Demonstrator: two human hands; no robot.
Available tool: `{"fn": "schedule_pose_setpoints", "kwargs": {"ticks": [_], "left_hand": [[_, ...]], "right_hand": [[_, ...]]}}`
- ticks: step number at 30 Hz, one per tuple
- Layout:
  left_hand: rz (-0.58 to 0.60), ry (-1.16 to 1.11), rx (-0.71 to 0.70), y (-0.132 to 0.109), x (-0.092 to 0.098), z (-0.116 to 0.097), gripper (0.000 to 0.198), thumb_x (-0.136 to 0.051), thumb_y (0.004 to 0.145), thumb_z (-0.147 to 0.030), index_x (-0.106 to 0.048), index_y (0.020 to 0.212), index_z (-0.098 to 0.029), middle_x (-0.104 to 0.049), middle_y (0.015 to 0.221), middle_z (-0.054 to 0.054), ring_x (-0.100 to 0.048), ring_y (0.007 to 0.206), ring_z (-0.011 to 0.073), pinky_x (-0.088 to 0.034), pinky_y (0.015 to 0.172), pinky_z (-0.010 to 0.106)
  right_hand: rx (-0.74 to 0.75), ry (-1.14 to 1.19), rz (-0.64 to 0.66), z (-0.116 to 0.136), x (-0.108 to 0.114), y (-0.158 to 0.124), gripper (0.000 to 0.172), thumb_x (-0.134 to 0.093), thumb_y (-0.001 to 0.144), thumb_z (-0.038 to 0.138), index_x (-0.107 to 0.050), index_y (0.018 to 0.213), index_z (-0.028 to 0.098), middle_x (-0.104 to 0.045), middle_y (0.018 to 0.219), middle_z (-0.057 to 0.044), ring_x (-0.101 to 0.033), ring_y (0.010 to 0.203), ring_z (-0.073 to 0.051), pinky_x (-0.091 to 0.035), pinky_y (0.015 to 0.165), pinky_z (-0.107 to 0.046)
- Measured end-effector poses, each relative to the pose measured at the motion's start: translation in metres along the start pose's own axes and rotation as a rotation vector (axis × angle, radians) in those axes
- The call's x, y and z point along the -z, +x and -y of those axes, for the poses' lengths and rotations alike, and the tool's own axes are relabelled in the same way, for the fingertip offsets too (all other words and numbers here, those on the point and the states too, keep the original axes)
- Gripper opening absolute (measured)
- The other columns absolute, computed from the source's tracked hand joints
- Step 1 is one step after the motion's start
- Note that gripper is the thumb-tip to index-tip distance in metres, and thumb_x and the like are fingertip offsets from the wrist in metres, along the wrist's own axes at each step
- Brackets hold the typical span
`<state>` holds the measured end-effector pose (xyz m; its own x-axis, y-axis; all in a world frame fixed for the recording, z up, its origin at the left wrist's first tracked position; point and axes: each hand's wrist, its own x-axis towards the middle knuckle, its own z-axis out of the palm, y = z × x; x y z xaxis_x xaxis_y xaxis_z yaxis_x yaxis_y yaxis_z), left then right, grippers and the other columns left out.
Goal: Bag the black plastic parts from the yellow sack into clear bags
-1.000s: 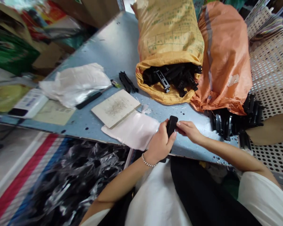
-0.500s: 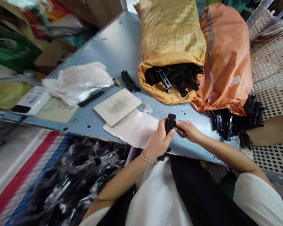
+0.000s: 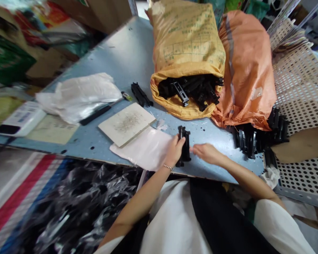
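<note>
Looks like a workshop or packing room. Shown by the worn blue bench (image 3: 132,38) under the left hand (image 3: 175,150) and right hand (image 3: 206,153), by a yellow sack (image 3: 188,38) ahead of both with many black parts (image 3: 198,88) in its mouth, by an orange sack (image 3: 250,70) ahead-right of the right hand, by crumpled plastic (image 3: 95,201) below-left of the left hand, and by cardboard (image 3: 106,14) far ahead-left of it.
</note>
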<state>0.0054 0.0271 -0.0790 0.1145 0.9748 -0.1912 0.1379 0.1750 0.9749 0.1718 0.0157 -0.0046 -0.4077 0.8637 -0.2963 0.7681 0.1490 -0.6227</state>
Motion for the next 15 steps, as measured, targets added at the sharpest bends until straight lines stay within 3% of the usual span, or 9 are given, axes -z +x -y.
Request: {"fn": "schedule_pose_setpoints", "kwargs": {"ticks": [2,4,7,9,12,15], "left_hand": [[0.049,0.064,-0.002,-0.004,-0.021,0.010,0.034,-0.047,0.094,-0.039,-0.060,0.116,-0.016,-0.069,0.105,0.012,-0.064,0.102,0.0282,-0.049,0.096,0.047],[0.078,0.158,-0.102,-0.012,-0.043,0.017,0.037,-0.048,0.094,-0.032,-0.057,0.127,-0.017,-0.067,0.119,0.015,-0.061,0.114,0.0299,-0.045,0.103,0.052],[0.068,0.306,-0.266,-0.018,-0.061,0.022,0.045,-0.050,0.090,-0.020,-0.053,0.135,-0.016,-0.060,0.134,0.017,-0.052,0.127,0.0300,-0.036,0.112,0.056],[0.072,0.332,-0.293,-0.014,-0.057,0.022,0.046,-0.052,0.088,-0.018,-0.054,0.135,-0.017,-0.059,0.136,0.016,-0.049,0.130,0.0293,-0.035,0.113,0.056],[0.071,0.199,-0.248,0.001,-0.034,0.017,0.044,-0.055,0.090,-0.026,-0.055,0.133,-0.018,-0.059,0.135,0.015,-0.052,0.127,0.0279,-0.040,0.111,0.054],[0.033,-0.127,-0.107,0.023,-0.015,0.004,0.053,-0.056,0.092,-0.037,-0.045,0.141,-0.020,-0.056,0.139,0.016,-0.056,0.125,0.0246,-0.045,0.108,0.047]], "right_hand": [[-0.098,-0.198,-0.266,-0.014,0.031,0.033,0.038,-0.040,0.102,0.049,-0.065,0.093,0.021,-0.069,0.088,-0.008,-0.062,0.082,-0.021,-0.041,0.071,-0.029],[-0.212,-0.335,-0.495,-0.028,0.057,0.073,0.040,-0.036,0.103,0.047,-0.061,0.113,0.017,-0.067,0.109,-0.014,-0.062,0.099,-0.027,-0.043,0.079,-0.033],[-0.343,-0.488,-0.575,-0.047,0.079,0.126,0.055,-0.044,0.100,0.046,-0.045,0.138,0.007,-0.058,0.125,-0.026,-0.058,0.113,-0.035,-0.044,0.087,-0.039],[-0.373,-0.509,-0.537,-0.053,0.082,0.145,0.064,-0.048,0.098,0.038,-0.031,0.148,0.001,-0.057,0.126,-0.030,-0.058,0.113,-0.036,-0.044,0.089,-0.041],[-0.368,-0.413,-0.535,-0.051,0.070,0.139,0.065,-0.043,0.097,0.027,-0.020,0.153,0.000,-0.062,0.121,-0.028,-0.063,0.108,-0.034,-0.047,0.087,-0.041],[-0.271,-0.256,-0.576,-0.037,0.038,0.096,0.064,-0.040,0.097,0.032,-0.023,0.153,0.006,-0.064,0.121,-0.023,-0.066,0.102,-0.033,-0.050,0.086,-0.043]]}}
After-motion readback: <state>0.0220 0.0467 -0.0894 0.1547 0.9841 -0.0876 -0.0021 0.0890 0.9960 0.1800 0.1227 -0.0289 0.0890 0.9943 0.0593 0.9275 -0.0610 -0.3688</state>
